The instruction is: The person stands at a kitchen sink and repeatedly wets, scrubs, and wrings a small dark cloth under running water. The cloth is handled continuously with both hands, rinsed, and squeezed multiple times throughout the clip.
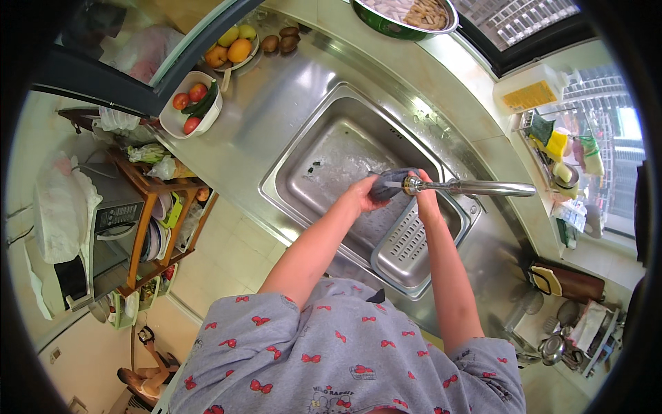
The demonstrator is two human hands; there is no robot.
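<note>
Under the metal faucet (486, 187), a wet grey cloth (384, 187) is held in both hands above the sink basin (331, 139). My left hand (366, 194) grips the cloth's near left side. My right hand (421, 182) is at its right end, partly covered by the faucet head. Water runs from the faucet onto the cloth. A perforated metal drain tray (408, 248) sits in the near right part of the sink, below my right forearm. Small dark bits lie on the basin floor.
A white bowl (213, 121) of tomatoes and cucumber, a plate of fruit (253, 52) and kiwis (288, 41) stand at the left. A green basin (382, 26) sits on the far ledge. A sponge rack (538, 150) is at right; another person (147, 378) is at lower left.
</note>
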